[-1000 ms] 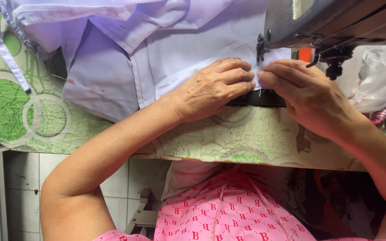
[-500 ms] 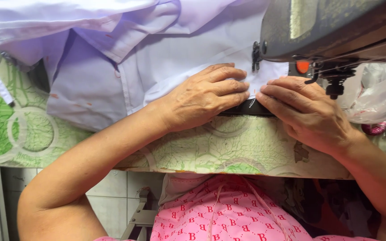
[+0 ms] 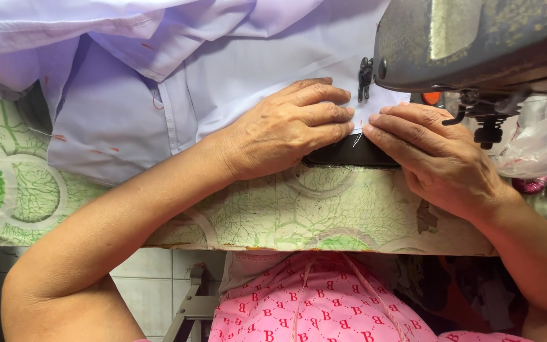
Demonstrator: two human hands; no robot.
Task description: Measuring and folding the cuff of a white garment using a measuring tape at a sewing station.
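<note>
A pale lilac garment (image 3: pixel 159 69) lies spread over the sewing table. My left hand (image 3: pixel 286 130) presses flat on its edge, fingers pointing right toward the needle area. My right hand (image 3: pixel 435 158) rests opposite, fingertips pinching and holding down a small white piece of the fabric (image 3: pixel 381 104) just under the head of the dark sewing machine (image 3: pixel 476 41). The fingertips of both hands almost meet on the fabric. The needle itself is hidden behind the machine head.
The table wears a green-and-cream patterned cover (image 3: pixel 299 212). A clear plastic bag (image 3: pixel 539 142) lies at the right beside the machine. A dark plate (image 3: pixel 349 155) sits below the fabric. Pink patterned clothing (image 3: pixel 311 304) and tiled floor show under the table edge.
The view has shifted so the table and garment slid left and down in frame. Both hands stay pressed on the fabric at the machine, fingertips drawn slightly closer together.
</note>
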